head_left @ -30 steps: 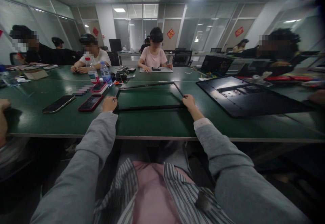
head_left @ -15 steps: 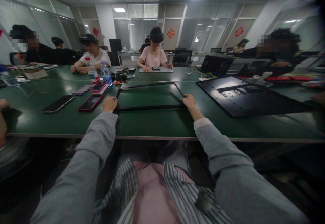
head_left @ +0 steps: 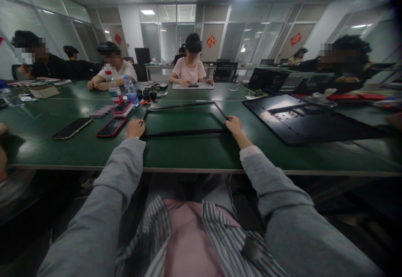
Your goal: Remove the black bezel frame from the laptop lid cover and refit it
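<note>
over green table (head_left: 188,153), both hands (head_left: 136,129) (head_left: 234,125) grip black frame (head_left: 185,133)

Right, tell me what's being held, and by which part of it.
A thin black frame, gripped at its two short sides: the left hand on one, the right hand on the other.

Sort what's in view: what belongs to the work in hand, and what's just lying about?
Work in hand:
- black frame, held by left hand and right hand
- black panel, probably; lying to the right

Lying about, it seems:
- dark phone
- red-edged phone
- red-capped bottle
- blue-capped bottle
</note>
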A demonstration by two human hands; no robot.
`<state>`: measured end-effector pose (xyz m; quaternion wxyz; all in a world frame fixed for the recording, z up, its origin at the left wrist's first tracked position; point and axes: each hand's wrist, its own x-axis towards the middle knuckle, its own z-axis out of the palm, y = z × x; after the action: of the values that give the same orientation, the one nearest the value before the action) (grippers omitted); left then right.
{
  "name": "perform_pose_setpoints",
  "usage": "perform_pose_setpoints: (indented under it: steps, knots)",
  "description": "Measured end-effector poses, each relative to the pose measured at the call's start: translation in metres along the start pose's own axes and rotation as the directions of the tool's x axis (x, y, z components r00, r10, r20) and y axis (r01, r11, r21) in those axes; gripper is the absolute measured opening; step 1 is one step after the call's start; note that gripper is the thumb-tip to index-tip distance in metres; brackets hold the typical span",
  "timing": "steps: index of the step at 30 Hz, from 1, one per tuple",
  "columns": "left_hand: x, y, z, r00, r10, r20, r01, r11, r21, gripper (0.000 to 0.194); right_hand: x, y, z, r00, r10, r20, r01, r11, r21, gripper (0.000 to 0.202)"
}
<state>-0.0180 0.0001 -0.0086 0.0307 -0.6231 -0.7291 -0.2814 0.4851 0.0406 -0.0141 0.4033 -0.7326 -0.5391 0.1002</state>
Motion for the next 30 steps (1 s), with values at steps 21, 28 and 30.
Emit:
perform_pose_setpoints:
  steps: [21, 28, 30]
  knots:
    - [0.000, 0.003, 0.006, 0.982, 0.180, 0.058, -0.178, 0.983, -0.040, 0.046, 0.008, 0.007, 0.005, 0.998, 0.002, -0.063, 0.002, 0.998, 0.068, 0.055]
    - [-0.009, 0.015, -0.004, 0.963, 0.220, 0.156, -0.204, 0.973, -0.112, 0.056, 0.010, 0.008, 0.005, 0.995, -0.040, -0.094, 0.043, 0.998, 0.035, 0.051]
    - [-0.010, 0.016, -0.006, 0.961, 0.222, 0.165, -0.204, 0.972, -0.118, 0.057, 0.010, 0.008, 0.004, 0.995, -0.041, -0.096, 0.043, 0.999, 0.019, 0.051]
